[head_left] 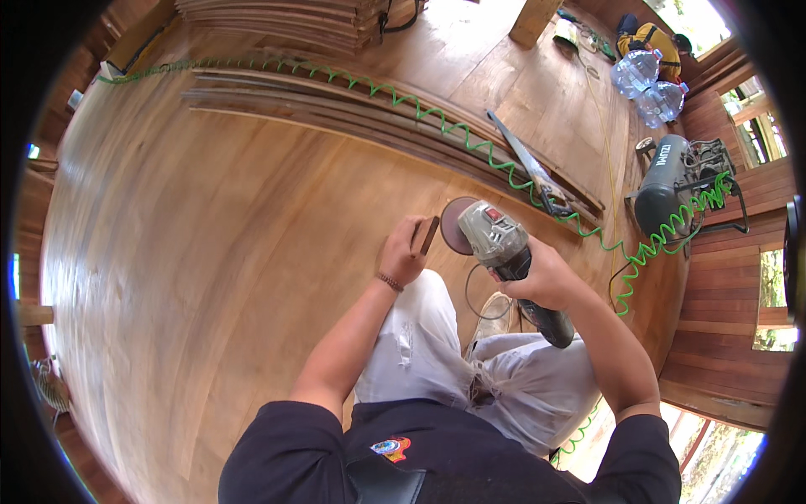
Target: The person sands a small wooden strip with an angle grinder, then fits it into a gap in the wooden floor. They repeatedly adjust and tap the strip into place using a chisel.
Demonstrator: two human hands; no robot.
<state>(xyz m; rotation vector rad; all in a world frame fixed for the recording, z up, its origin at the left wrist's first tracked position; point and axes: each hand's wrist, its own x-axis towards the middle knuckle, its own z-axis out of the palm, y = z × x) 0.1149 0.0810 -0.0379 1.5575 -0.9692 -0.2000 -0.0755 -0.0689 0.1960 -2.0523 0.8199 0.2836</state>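
Note:
My left hand (404, 250) is closed round a small dark brown wood block (429, 235), held upright above my knee. In my right hand (544, 273) is a grey and black angle grinder (497, 239), gripped by its body with the red switch facing up. The grinder's round brown disc (457, 225) stands close to the right of the block; whether they touch I cannot tell. Below the grinder a thin cord loops down near my shoe (495, 316).
Long boards (336, 113) lie across the wooden floor ahead, with a handsaw (525, 160) on them. A green coiled hose (457, 130) runs over them to a compressor (667, 181) at right. Large clear bottles (659, 101) and stacked planks (277, 21) stand farther back.

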